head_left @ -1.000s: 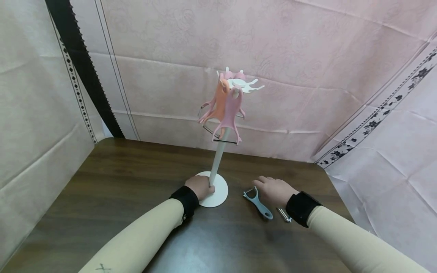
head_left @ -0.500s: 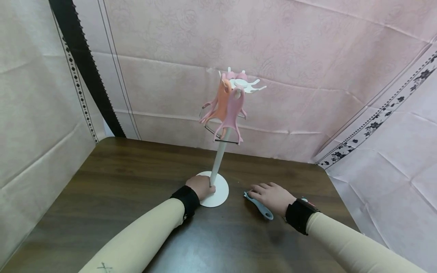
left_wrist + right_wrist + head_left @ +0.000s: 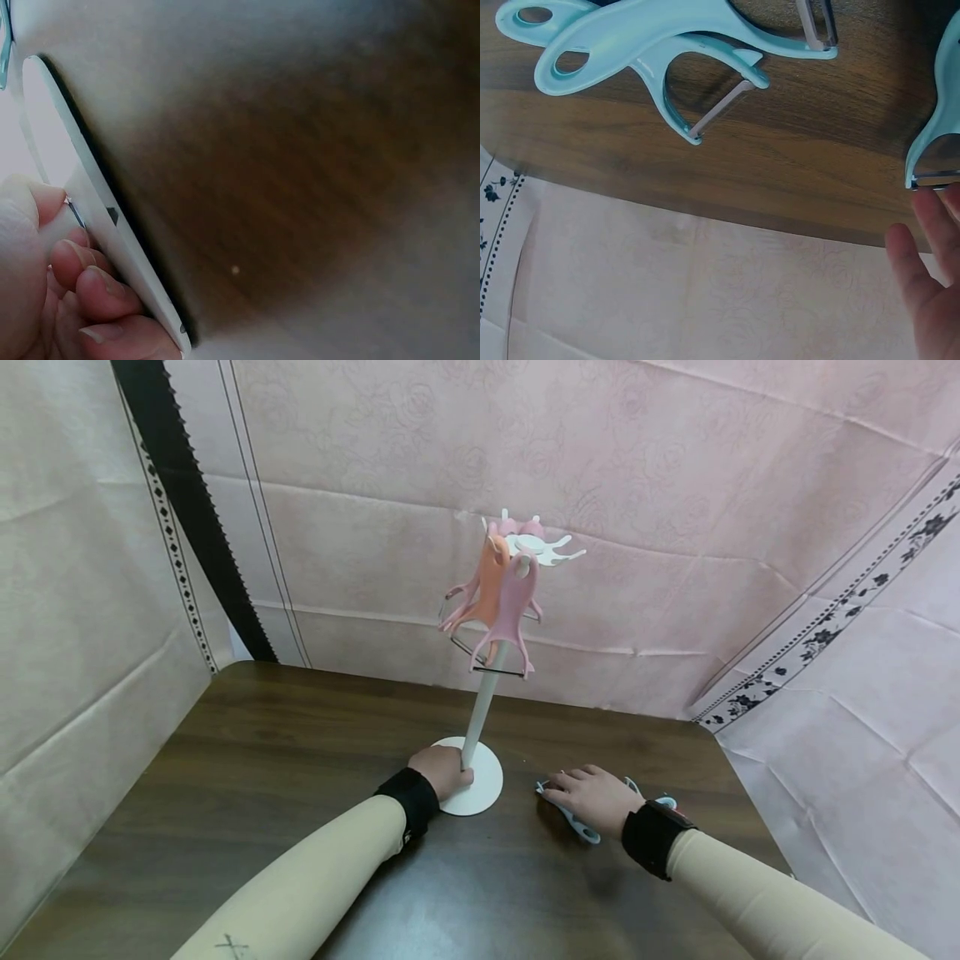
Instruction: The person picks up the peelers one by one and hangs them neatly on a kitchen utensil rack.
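My left hand (image 3: 441, 771) grips the foot of the pole of a white stand (image 3: 482, 706), just above its round base (image 3: 487, 785). In the left wrist view, the curled fingers (image 3: 101, 292) lie along the base's edge. Pink and orange peelers, including a pink peeler (image 3: 515, 602) and an orange peeler (image 3: 490, 589), hang from the stand's top hooks. My right hand (image 3: 592, 797) is over a light blue peeler (image 3: 585, 832) on the table. In the right wrist view, its extended fingertips are right at the blade end of that blue peeler (image 3: 949, 90).
Two more light blue peelers (image 3: 652, 30) overlap on the table beside the right wrist, partly hidden in the head view. Bare white hooks (image 3: 558, 550) stick out on the stand's right. A patterned cloth (image 3: 600, 485) hangs behind the brown table (image 3: 300, 735).
My right hand has spread its fingers and shifted slightly left and down over the blue peeler. The peelers behind its wrist have come partly into sight. My left hand keeps its grip.
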`<state>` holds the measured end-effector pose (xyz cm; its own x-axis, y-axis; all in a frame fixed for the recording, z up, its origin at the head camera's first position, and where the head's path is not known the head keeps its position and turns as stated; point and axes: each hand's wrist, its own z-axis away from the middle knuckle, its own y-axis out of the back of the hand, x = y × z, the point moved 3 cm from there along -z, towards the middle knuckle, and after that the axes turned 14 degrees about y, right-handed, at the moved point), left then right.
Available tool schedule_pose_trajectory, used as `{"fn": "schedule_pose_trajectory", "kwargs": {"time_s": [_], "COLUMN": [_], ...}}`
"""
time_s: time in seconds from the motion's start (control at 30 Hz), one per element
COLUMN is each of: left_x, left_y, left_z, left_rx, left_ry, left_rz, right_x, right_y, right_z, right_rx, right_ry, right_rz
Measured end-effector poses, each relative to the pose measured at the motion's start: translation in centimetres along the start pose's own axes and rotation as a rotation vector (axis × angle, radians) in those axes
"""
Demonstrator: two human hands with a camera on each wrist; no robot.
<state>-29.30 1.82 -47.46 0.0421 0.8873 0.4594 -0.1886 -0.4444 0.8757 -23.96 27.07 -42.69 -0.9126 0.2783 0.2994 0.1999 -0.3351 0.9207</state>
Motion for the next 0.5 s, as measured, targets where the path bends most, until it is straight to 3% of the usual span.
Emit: {"fn": "schedule_pose_trajectory", "kwargs": {"time_s": [0.23, 0.5], "left_x": [0.05, -0.05], "left_y": [0.31, -0.08], "left_z": [0.34, -0.04], "left_rx": [0.011, -0.011], "left_ry": [-0.018, 0.013], "left_rz": [0.021, 0.013], "right_x": [-0.09, -0.52], "right_y": [-0.41, -0.89], "right_z": [-0.11, -0.57], "right_rx": [-0.034, -0.020], "right_ry": [-0.044, -0.010], "right_rz": [-0.020, 0.067]}}
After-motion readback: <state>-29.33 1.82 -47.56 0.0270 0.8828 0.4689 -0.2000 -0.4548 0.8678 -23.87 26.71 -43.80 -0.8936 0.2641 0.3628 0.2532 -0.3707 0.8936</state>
